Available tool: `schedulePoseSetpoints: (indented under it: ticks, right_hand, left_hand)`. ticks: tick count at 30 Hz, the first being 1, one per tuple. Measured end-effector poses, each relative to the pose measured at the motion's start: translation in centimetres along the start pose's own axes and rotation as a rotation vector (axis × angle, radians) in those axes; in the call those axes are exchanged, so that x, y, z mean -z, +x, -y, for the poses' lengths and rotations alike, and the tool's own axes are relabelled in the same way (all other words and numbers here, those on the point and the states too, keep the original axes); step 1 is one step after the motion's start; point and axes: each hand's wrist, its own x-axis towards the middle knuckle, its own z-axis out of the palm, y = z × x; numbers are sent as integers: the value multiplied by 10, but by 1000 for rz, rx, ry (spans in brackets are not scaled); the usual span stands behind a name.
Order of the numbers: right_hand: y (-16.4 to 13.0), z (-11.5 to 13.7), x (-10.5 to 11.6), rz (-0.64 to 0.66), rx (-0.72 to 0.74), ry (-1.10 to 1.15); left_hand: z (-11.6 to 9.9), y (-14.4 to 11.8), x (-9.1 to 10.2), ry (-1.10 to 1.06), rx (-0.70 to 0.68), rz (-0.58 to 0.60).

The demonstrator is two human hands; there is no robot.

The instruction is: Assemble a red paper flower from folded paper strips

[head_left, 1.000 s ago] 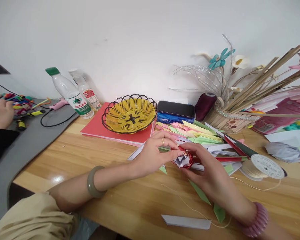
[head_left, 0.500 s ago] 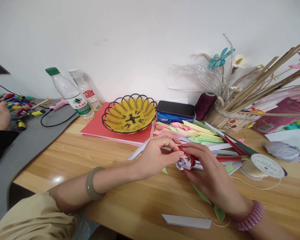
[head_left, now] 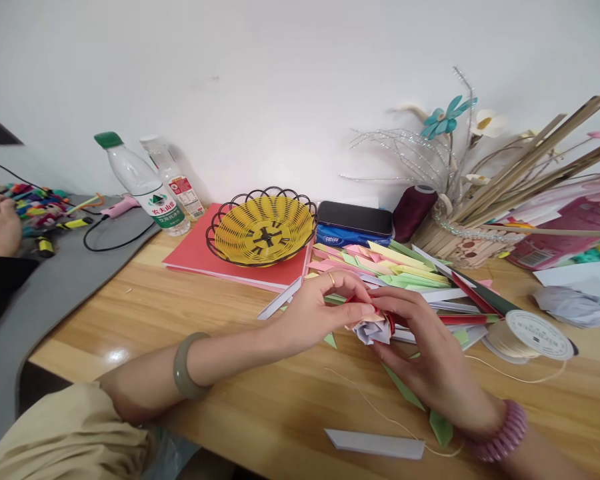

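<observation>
Between my two hands is a folded paper flower [head_left: 373, 331], white in front with red and cream petals behind. My left hand [head_left: 325, 308] pinches its upper left side with thumb and fingers. Around its right side and underneath curl the fingers of my right hand [head_left: 423, 340]. My fingers cover much of the red part. Just behind the flower lies a pile of folded paper strips [head_left: 390, 267] in pink, yellow, green and white. Green paper leaves [head_left: 440, 428] and a white folded strip [head_left: 375, 443] rest nearer to me, with a loose thread beside them.
A yellow woven basket [head_left: 265, 227] sits on red paper [head_left: 190, 247]. Two bottles [head_left: 155, 193] stand behind left. A thread spool [head_left: 535, 337], a phone [head_left: 355, 219] and a stick-walled flower holder [head_left: 460, 243] are to the right. Another person's hand [head_left: 0, 223] rests at far left.
My left thumb has shifted slightly over the flower, and the flower has turned a little, showing more of its white front. Both hands keep their hold; the whole view has shifted slightly.
</observation>
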Motion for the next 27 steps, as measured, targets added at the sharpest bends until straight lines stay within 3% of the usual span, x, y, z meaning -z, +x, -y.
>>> schedulePoseSetpoints:
  ticks: [6, 9, 14, 27]
  right_hand:
    - [-1, -1, 2, -80, -30, 74]
    - [-1, -1, 5, -106, -34, 82]
    - [0, 1, 7, -104, 16, 13]
    - [0, 0, 3, -95, -47, 48]
  left_hand:
    - [2, -2, 8, -114, -132, 207]
    - [4, -1, 10, -104, -168, 249]
    - [6, 0, 8, -174, -64, 321]
    - [8, -2, 4, -574, 241, 298]
